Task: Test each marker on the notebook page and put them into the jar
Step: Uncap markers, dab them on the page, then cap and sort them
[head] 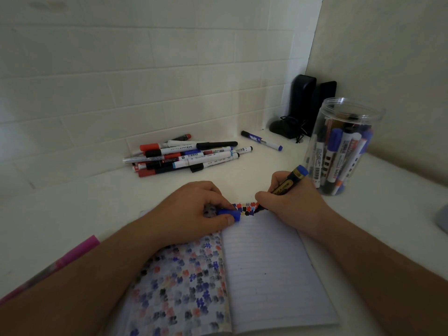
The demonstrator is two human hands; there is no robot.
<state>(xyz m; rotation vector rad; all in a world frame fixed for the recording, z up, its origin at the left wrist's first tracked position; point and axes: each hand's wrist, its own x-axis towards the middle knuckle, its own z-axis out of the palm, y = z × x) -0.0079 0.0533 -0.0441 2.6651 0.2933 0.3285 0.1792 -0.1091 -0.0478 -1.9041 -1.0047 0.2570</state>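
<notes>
One marker on the page, jar waiting on your right

You are gripping the marker (pixel 286 185) in your right hand (pixel 289 202), fingers curled round its barrel, and you are pressing its tip onto the top edge of the notebook (pixel 266 267) page, among the row of coloured test blots. Your left hand (pixel 194 209) is resting on the notebook's top left, pinching the blue cap (pixel 229 213) between thumb and fingers. The marker's long axis is slanting up and to the right, its blue rear end pointing toward the jar (pixel 341 146), which is standing upright on the surface just beyond your right hand and already holding several markers. So the jar is lying nearer your right hand than your left; the cap is sitting just left of the tip. The pile of untested markers (pixel 186 155) is lying well apart, up and to the left, nearer your left hand, with one stray marker (pixel 261 141) between pile and jar
</notes>
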